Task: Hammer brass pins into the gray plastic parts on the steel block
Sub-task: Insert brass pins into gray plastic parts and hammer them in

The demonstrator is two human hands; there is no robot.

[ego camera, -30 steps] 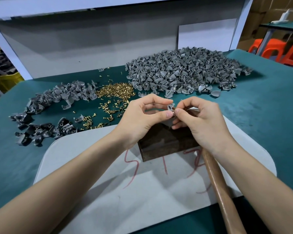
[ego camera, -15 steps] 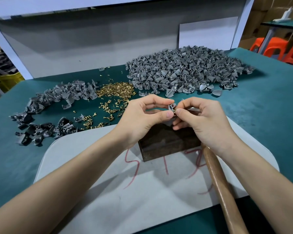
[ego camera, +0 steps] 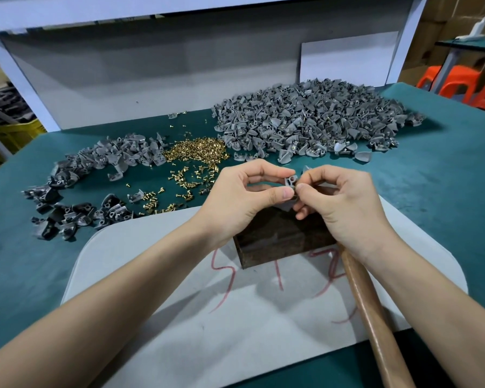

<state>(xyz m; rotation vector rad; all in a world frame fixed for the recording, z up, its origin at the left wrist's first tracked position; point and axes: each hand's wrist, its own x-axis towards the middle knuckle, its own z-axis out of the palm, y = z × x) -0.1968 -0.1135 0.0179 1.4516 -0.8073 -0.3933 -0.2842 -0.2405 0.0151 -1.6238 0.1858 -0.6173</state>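
Teal felt covers the bench, and a pale mat with red scrawl lies at its near edge. The steel block stands dark and squat on the mat. A wooden hammer handle lies just to the block's right, its head out of sight behind the right hand.

Both hands hover just above the block's far edge. The left hand pinches one gray plastic part between curled thumb and forefinger, with the bored end facing the viewer. The right hand's thumb and forefinger close on the part's right edge. Whether a pin lies between them cannot be made out.

Loose brass pins lie scattered beyond the left hand. A small heap of parts lies to their left, and a large heap of parts is farther back on the right.

The part looks light, stiff and moulded, and its curved shell is probably slick. It is best taken by its flat flanks beside the holes, leaving the bore clear. The pins appear tiny and prone to roll or drop, so a fingertip pinch near the head should suit them. The block looks heavy enough to stay put unheld.
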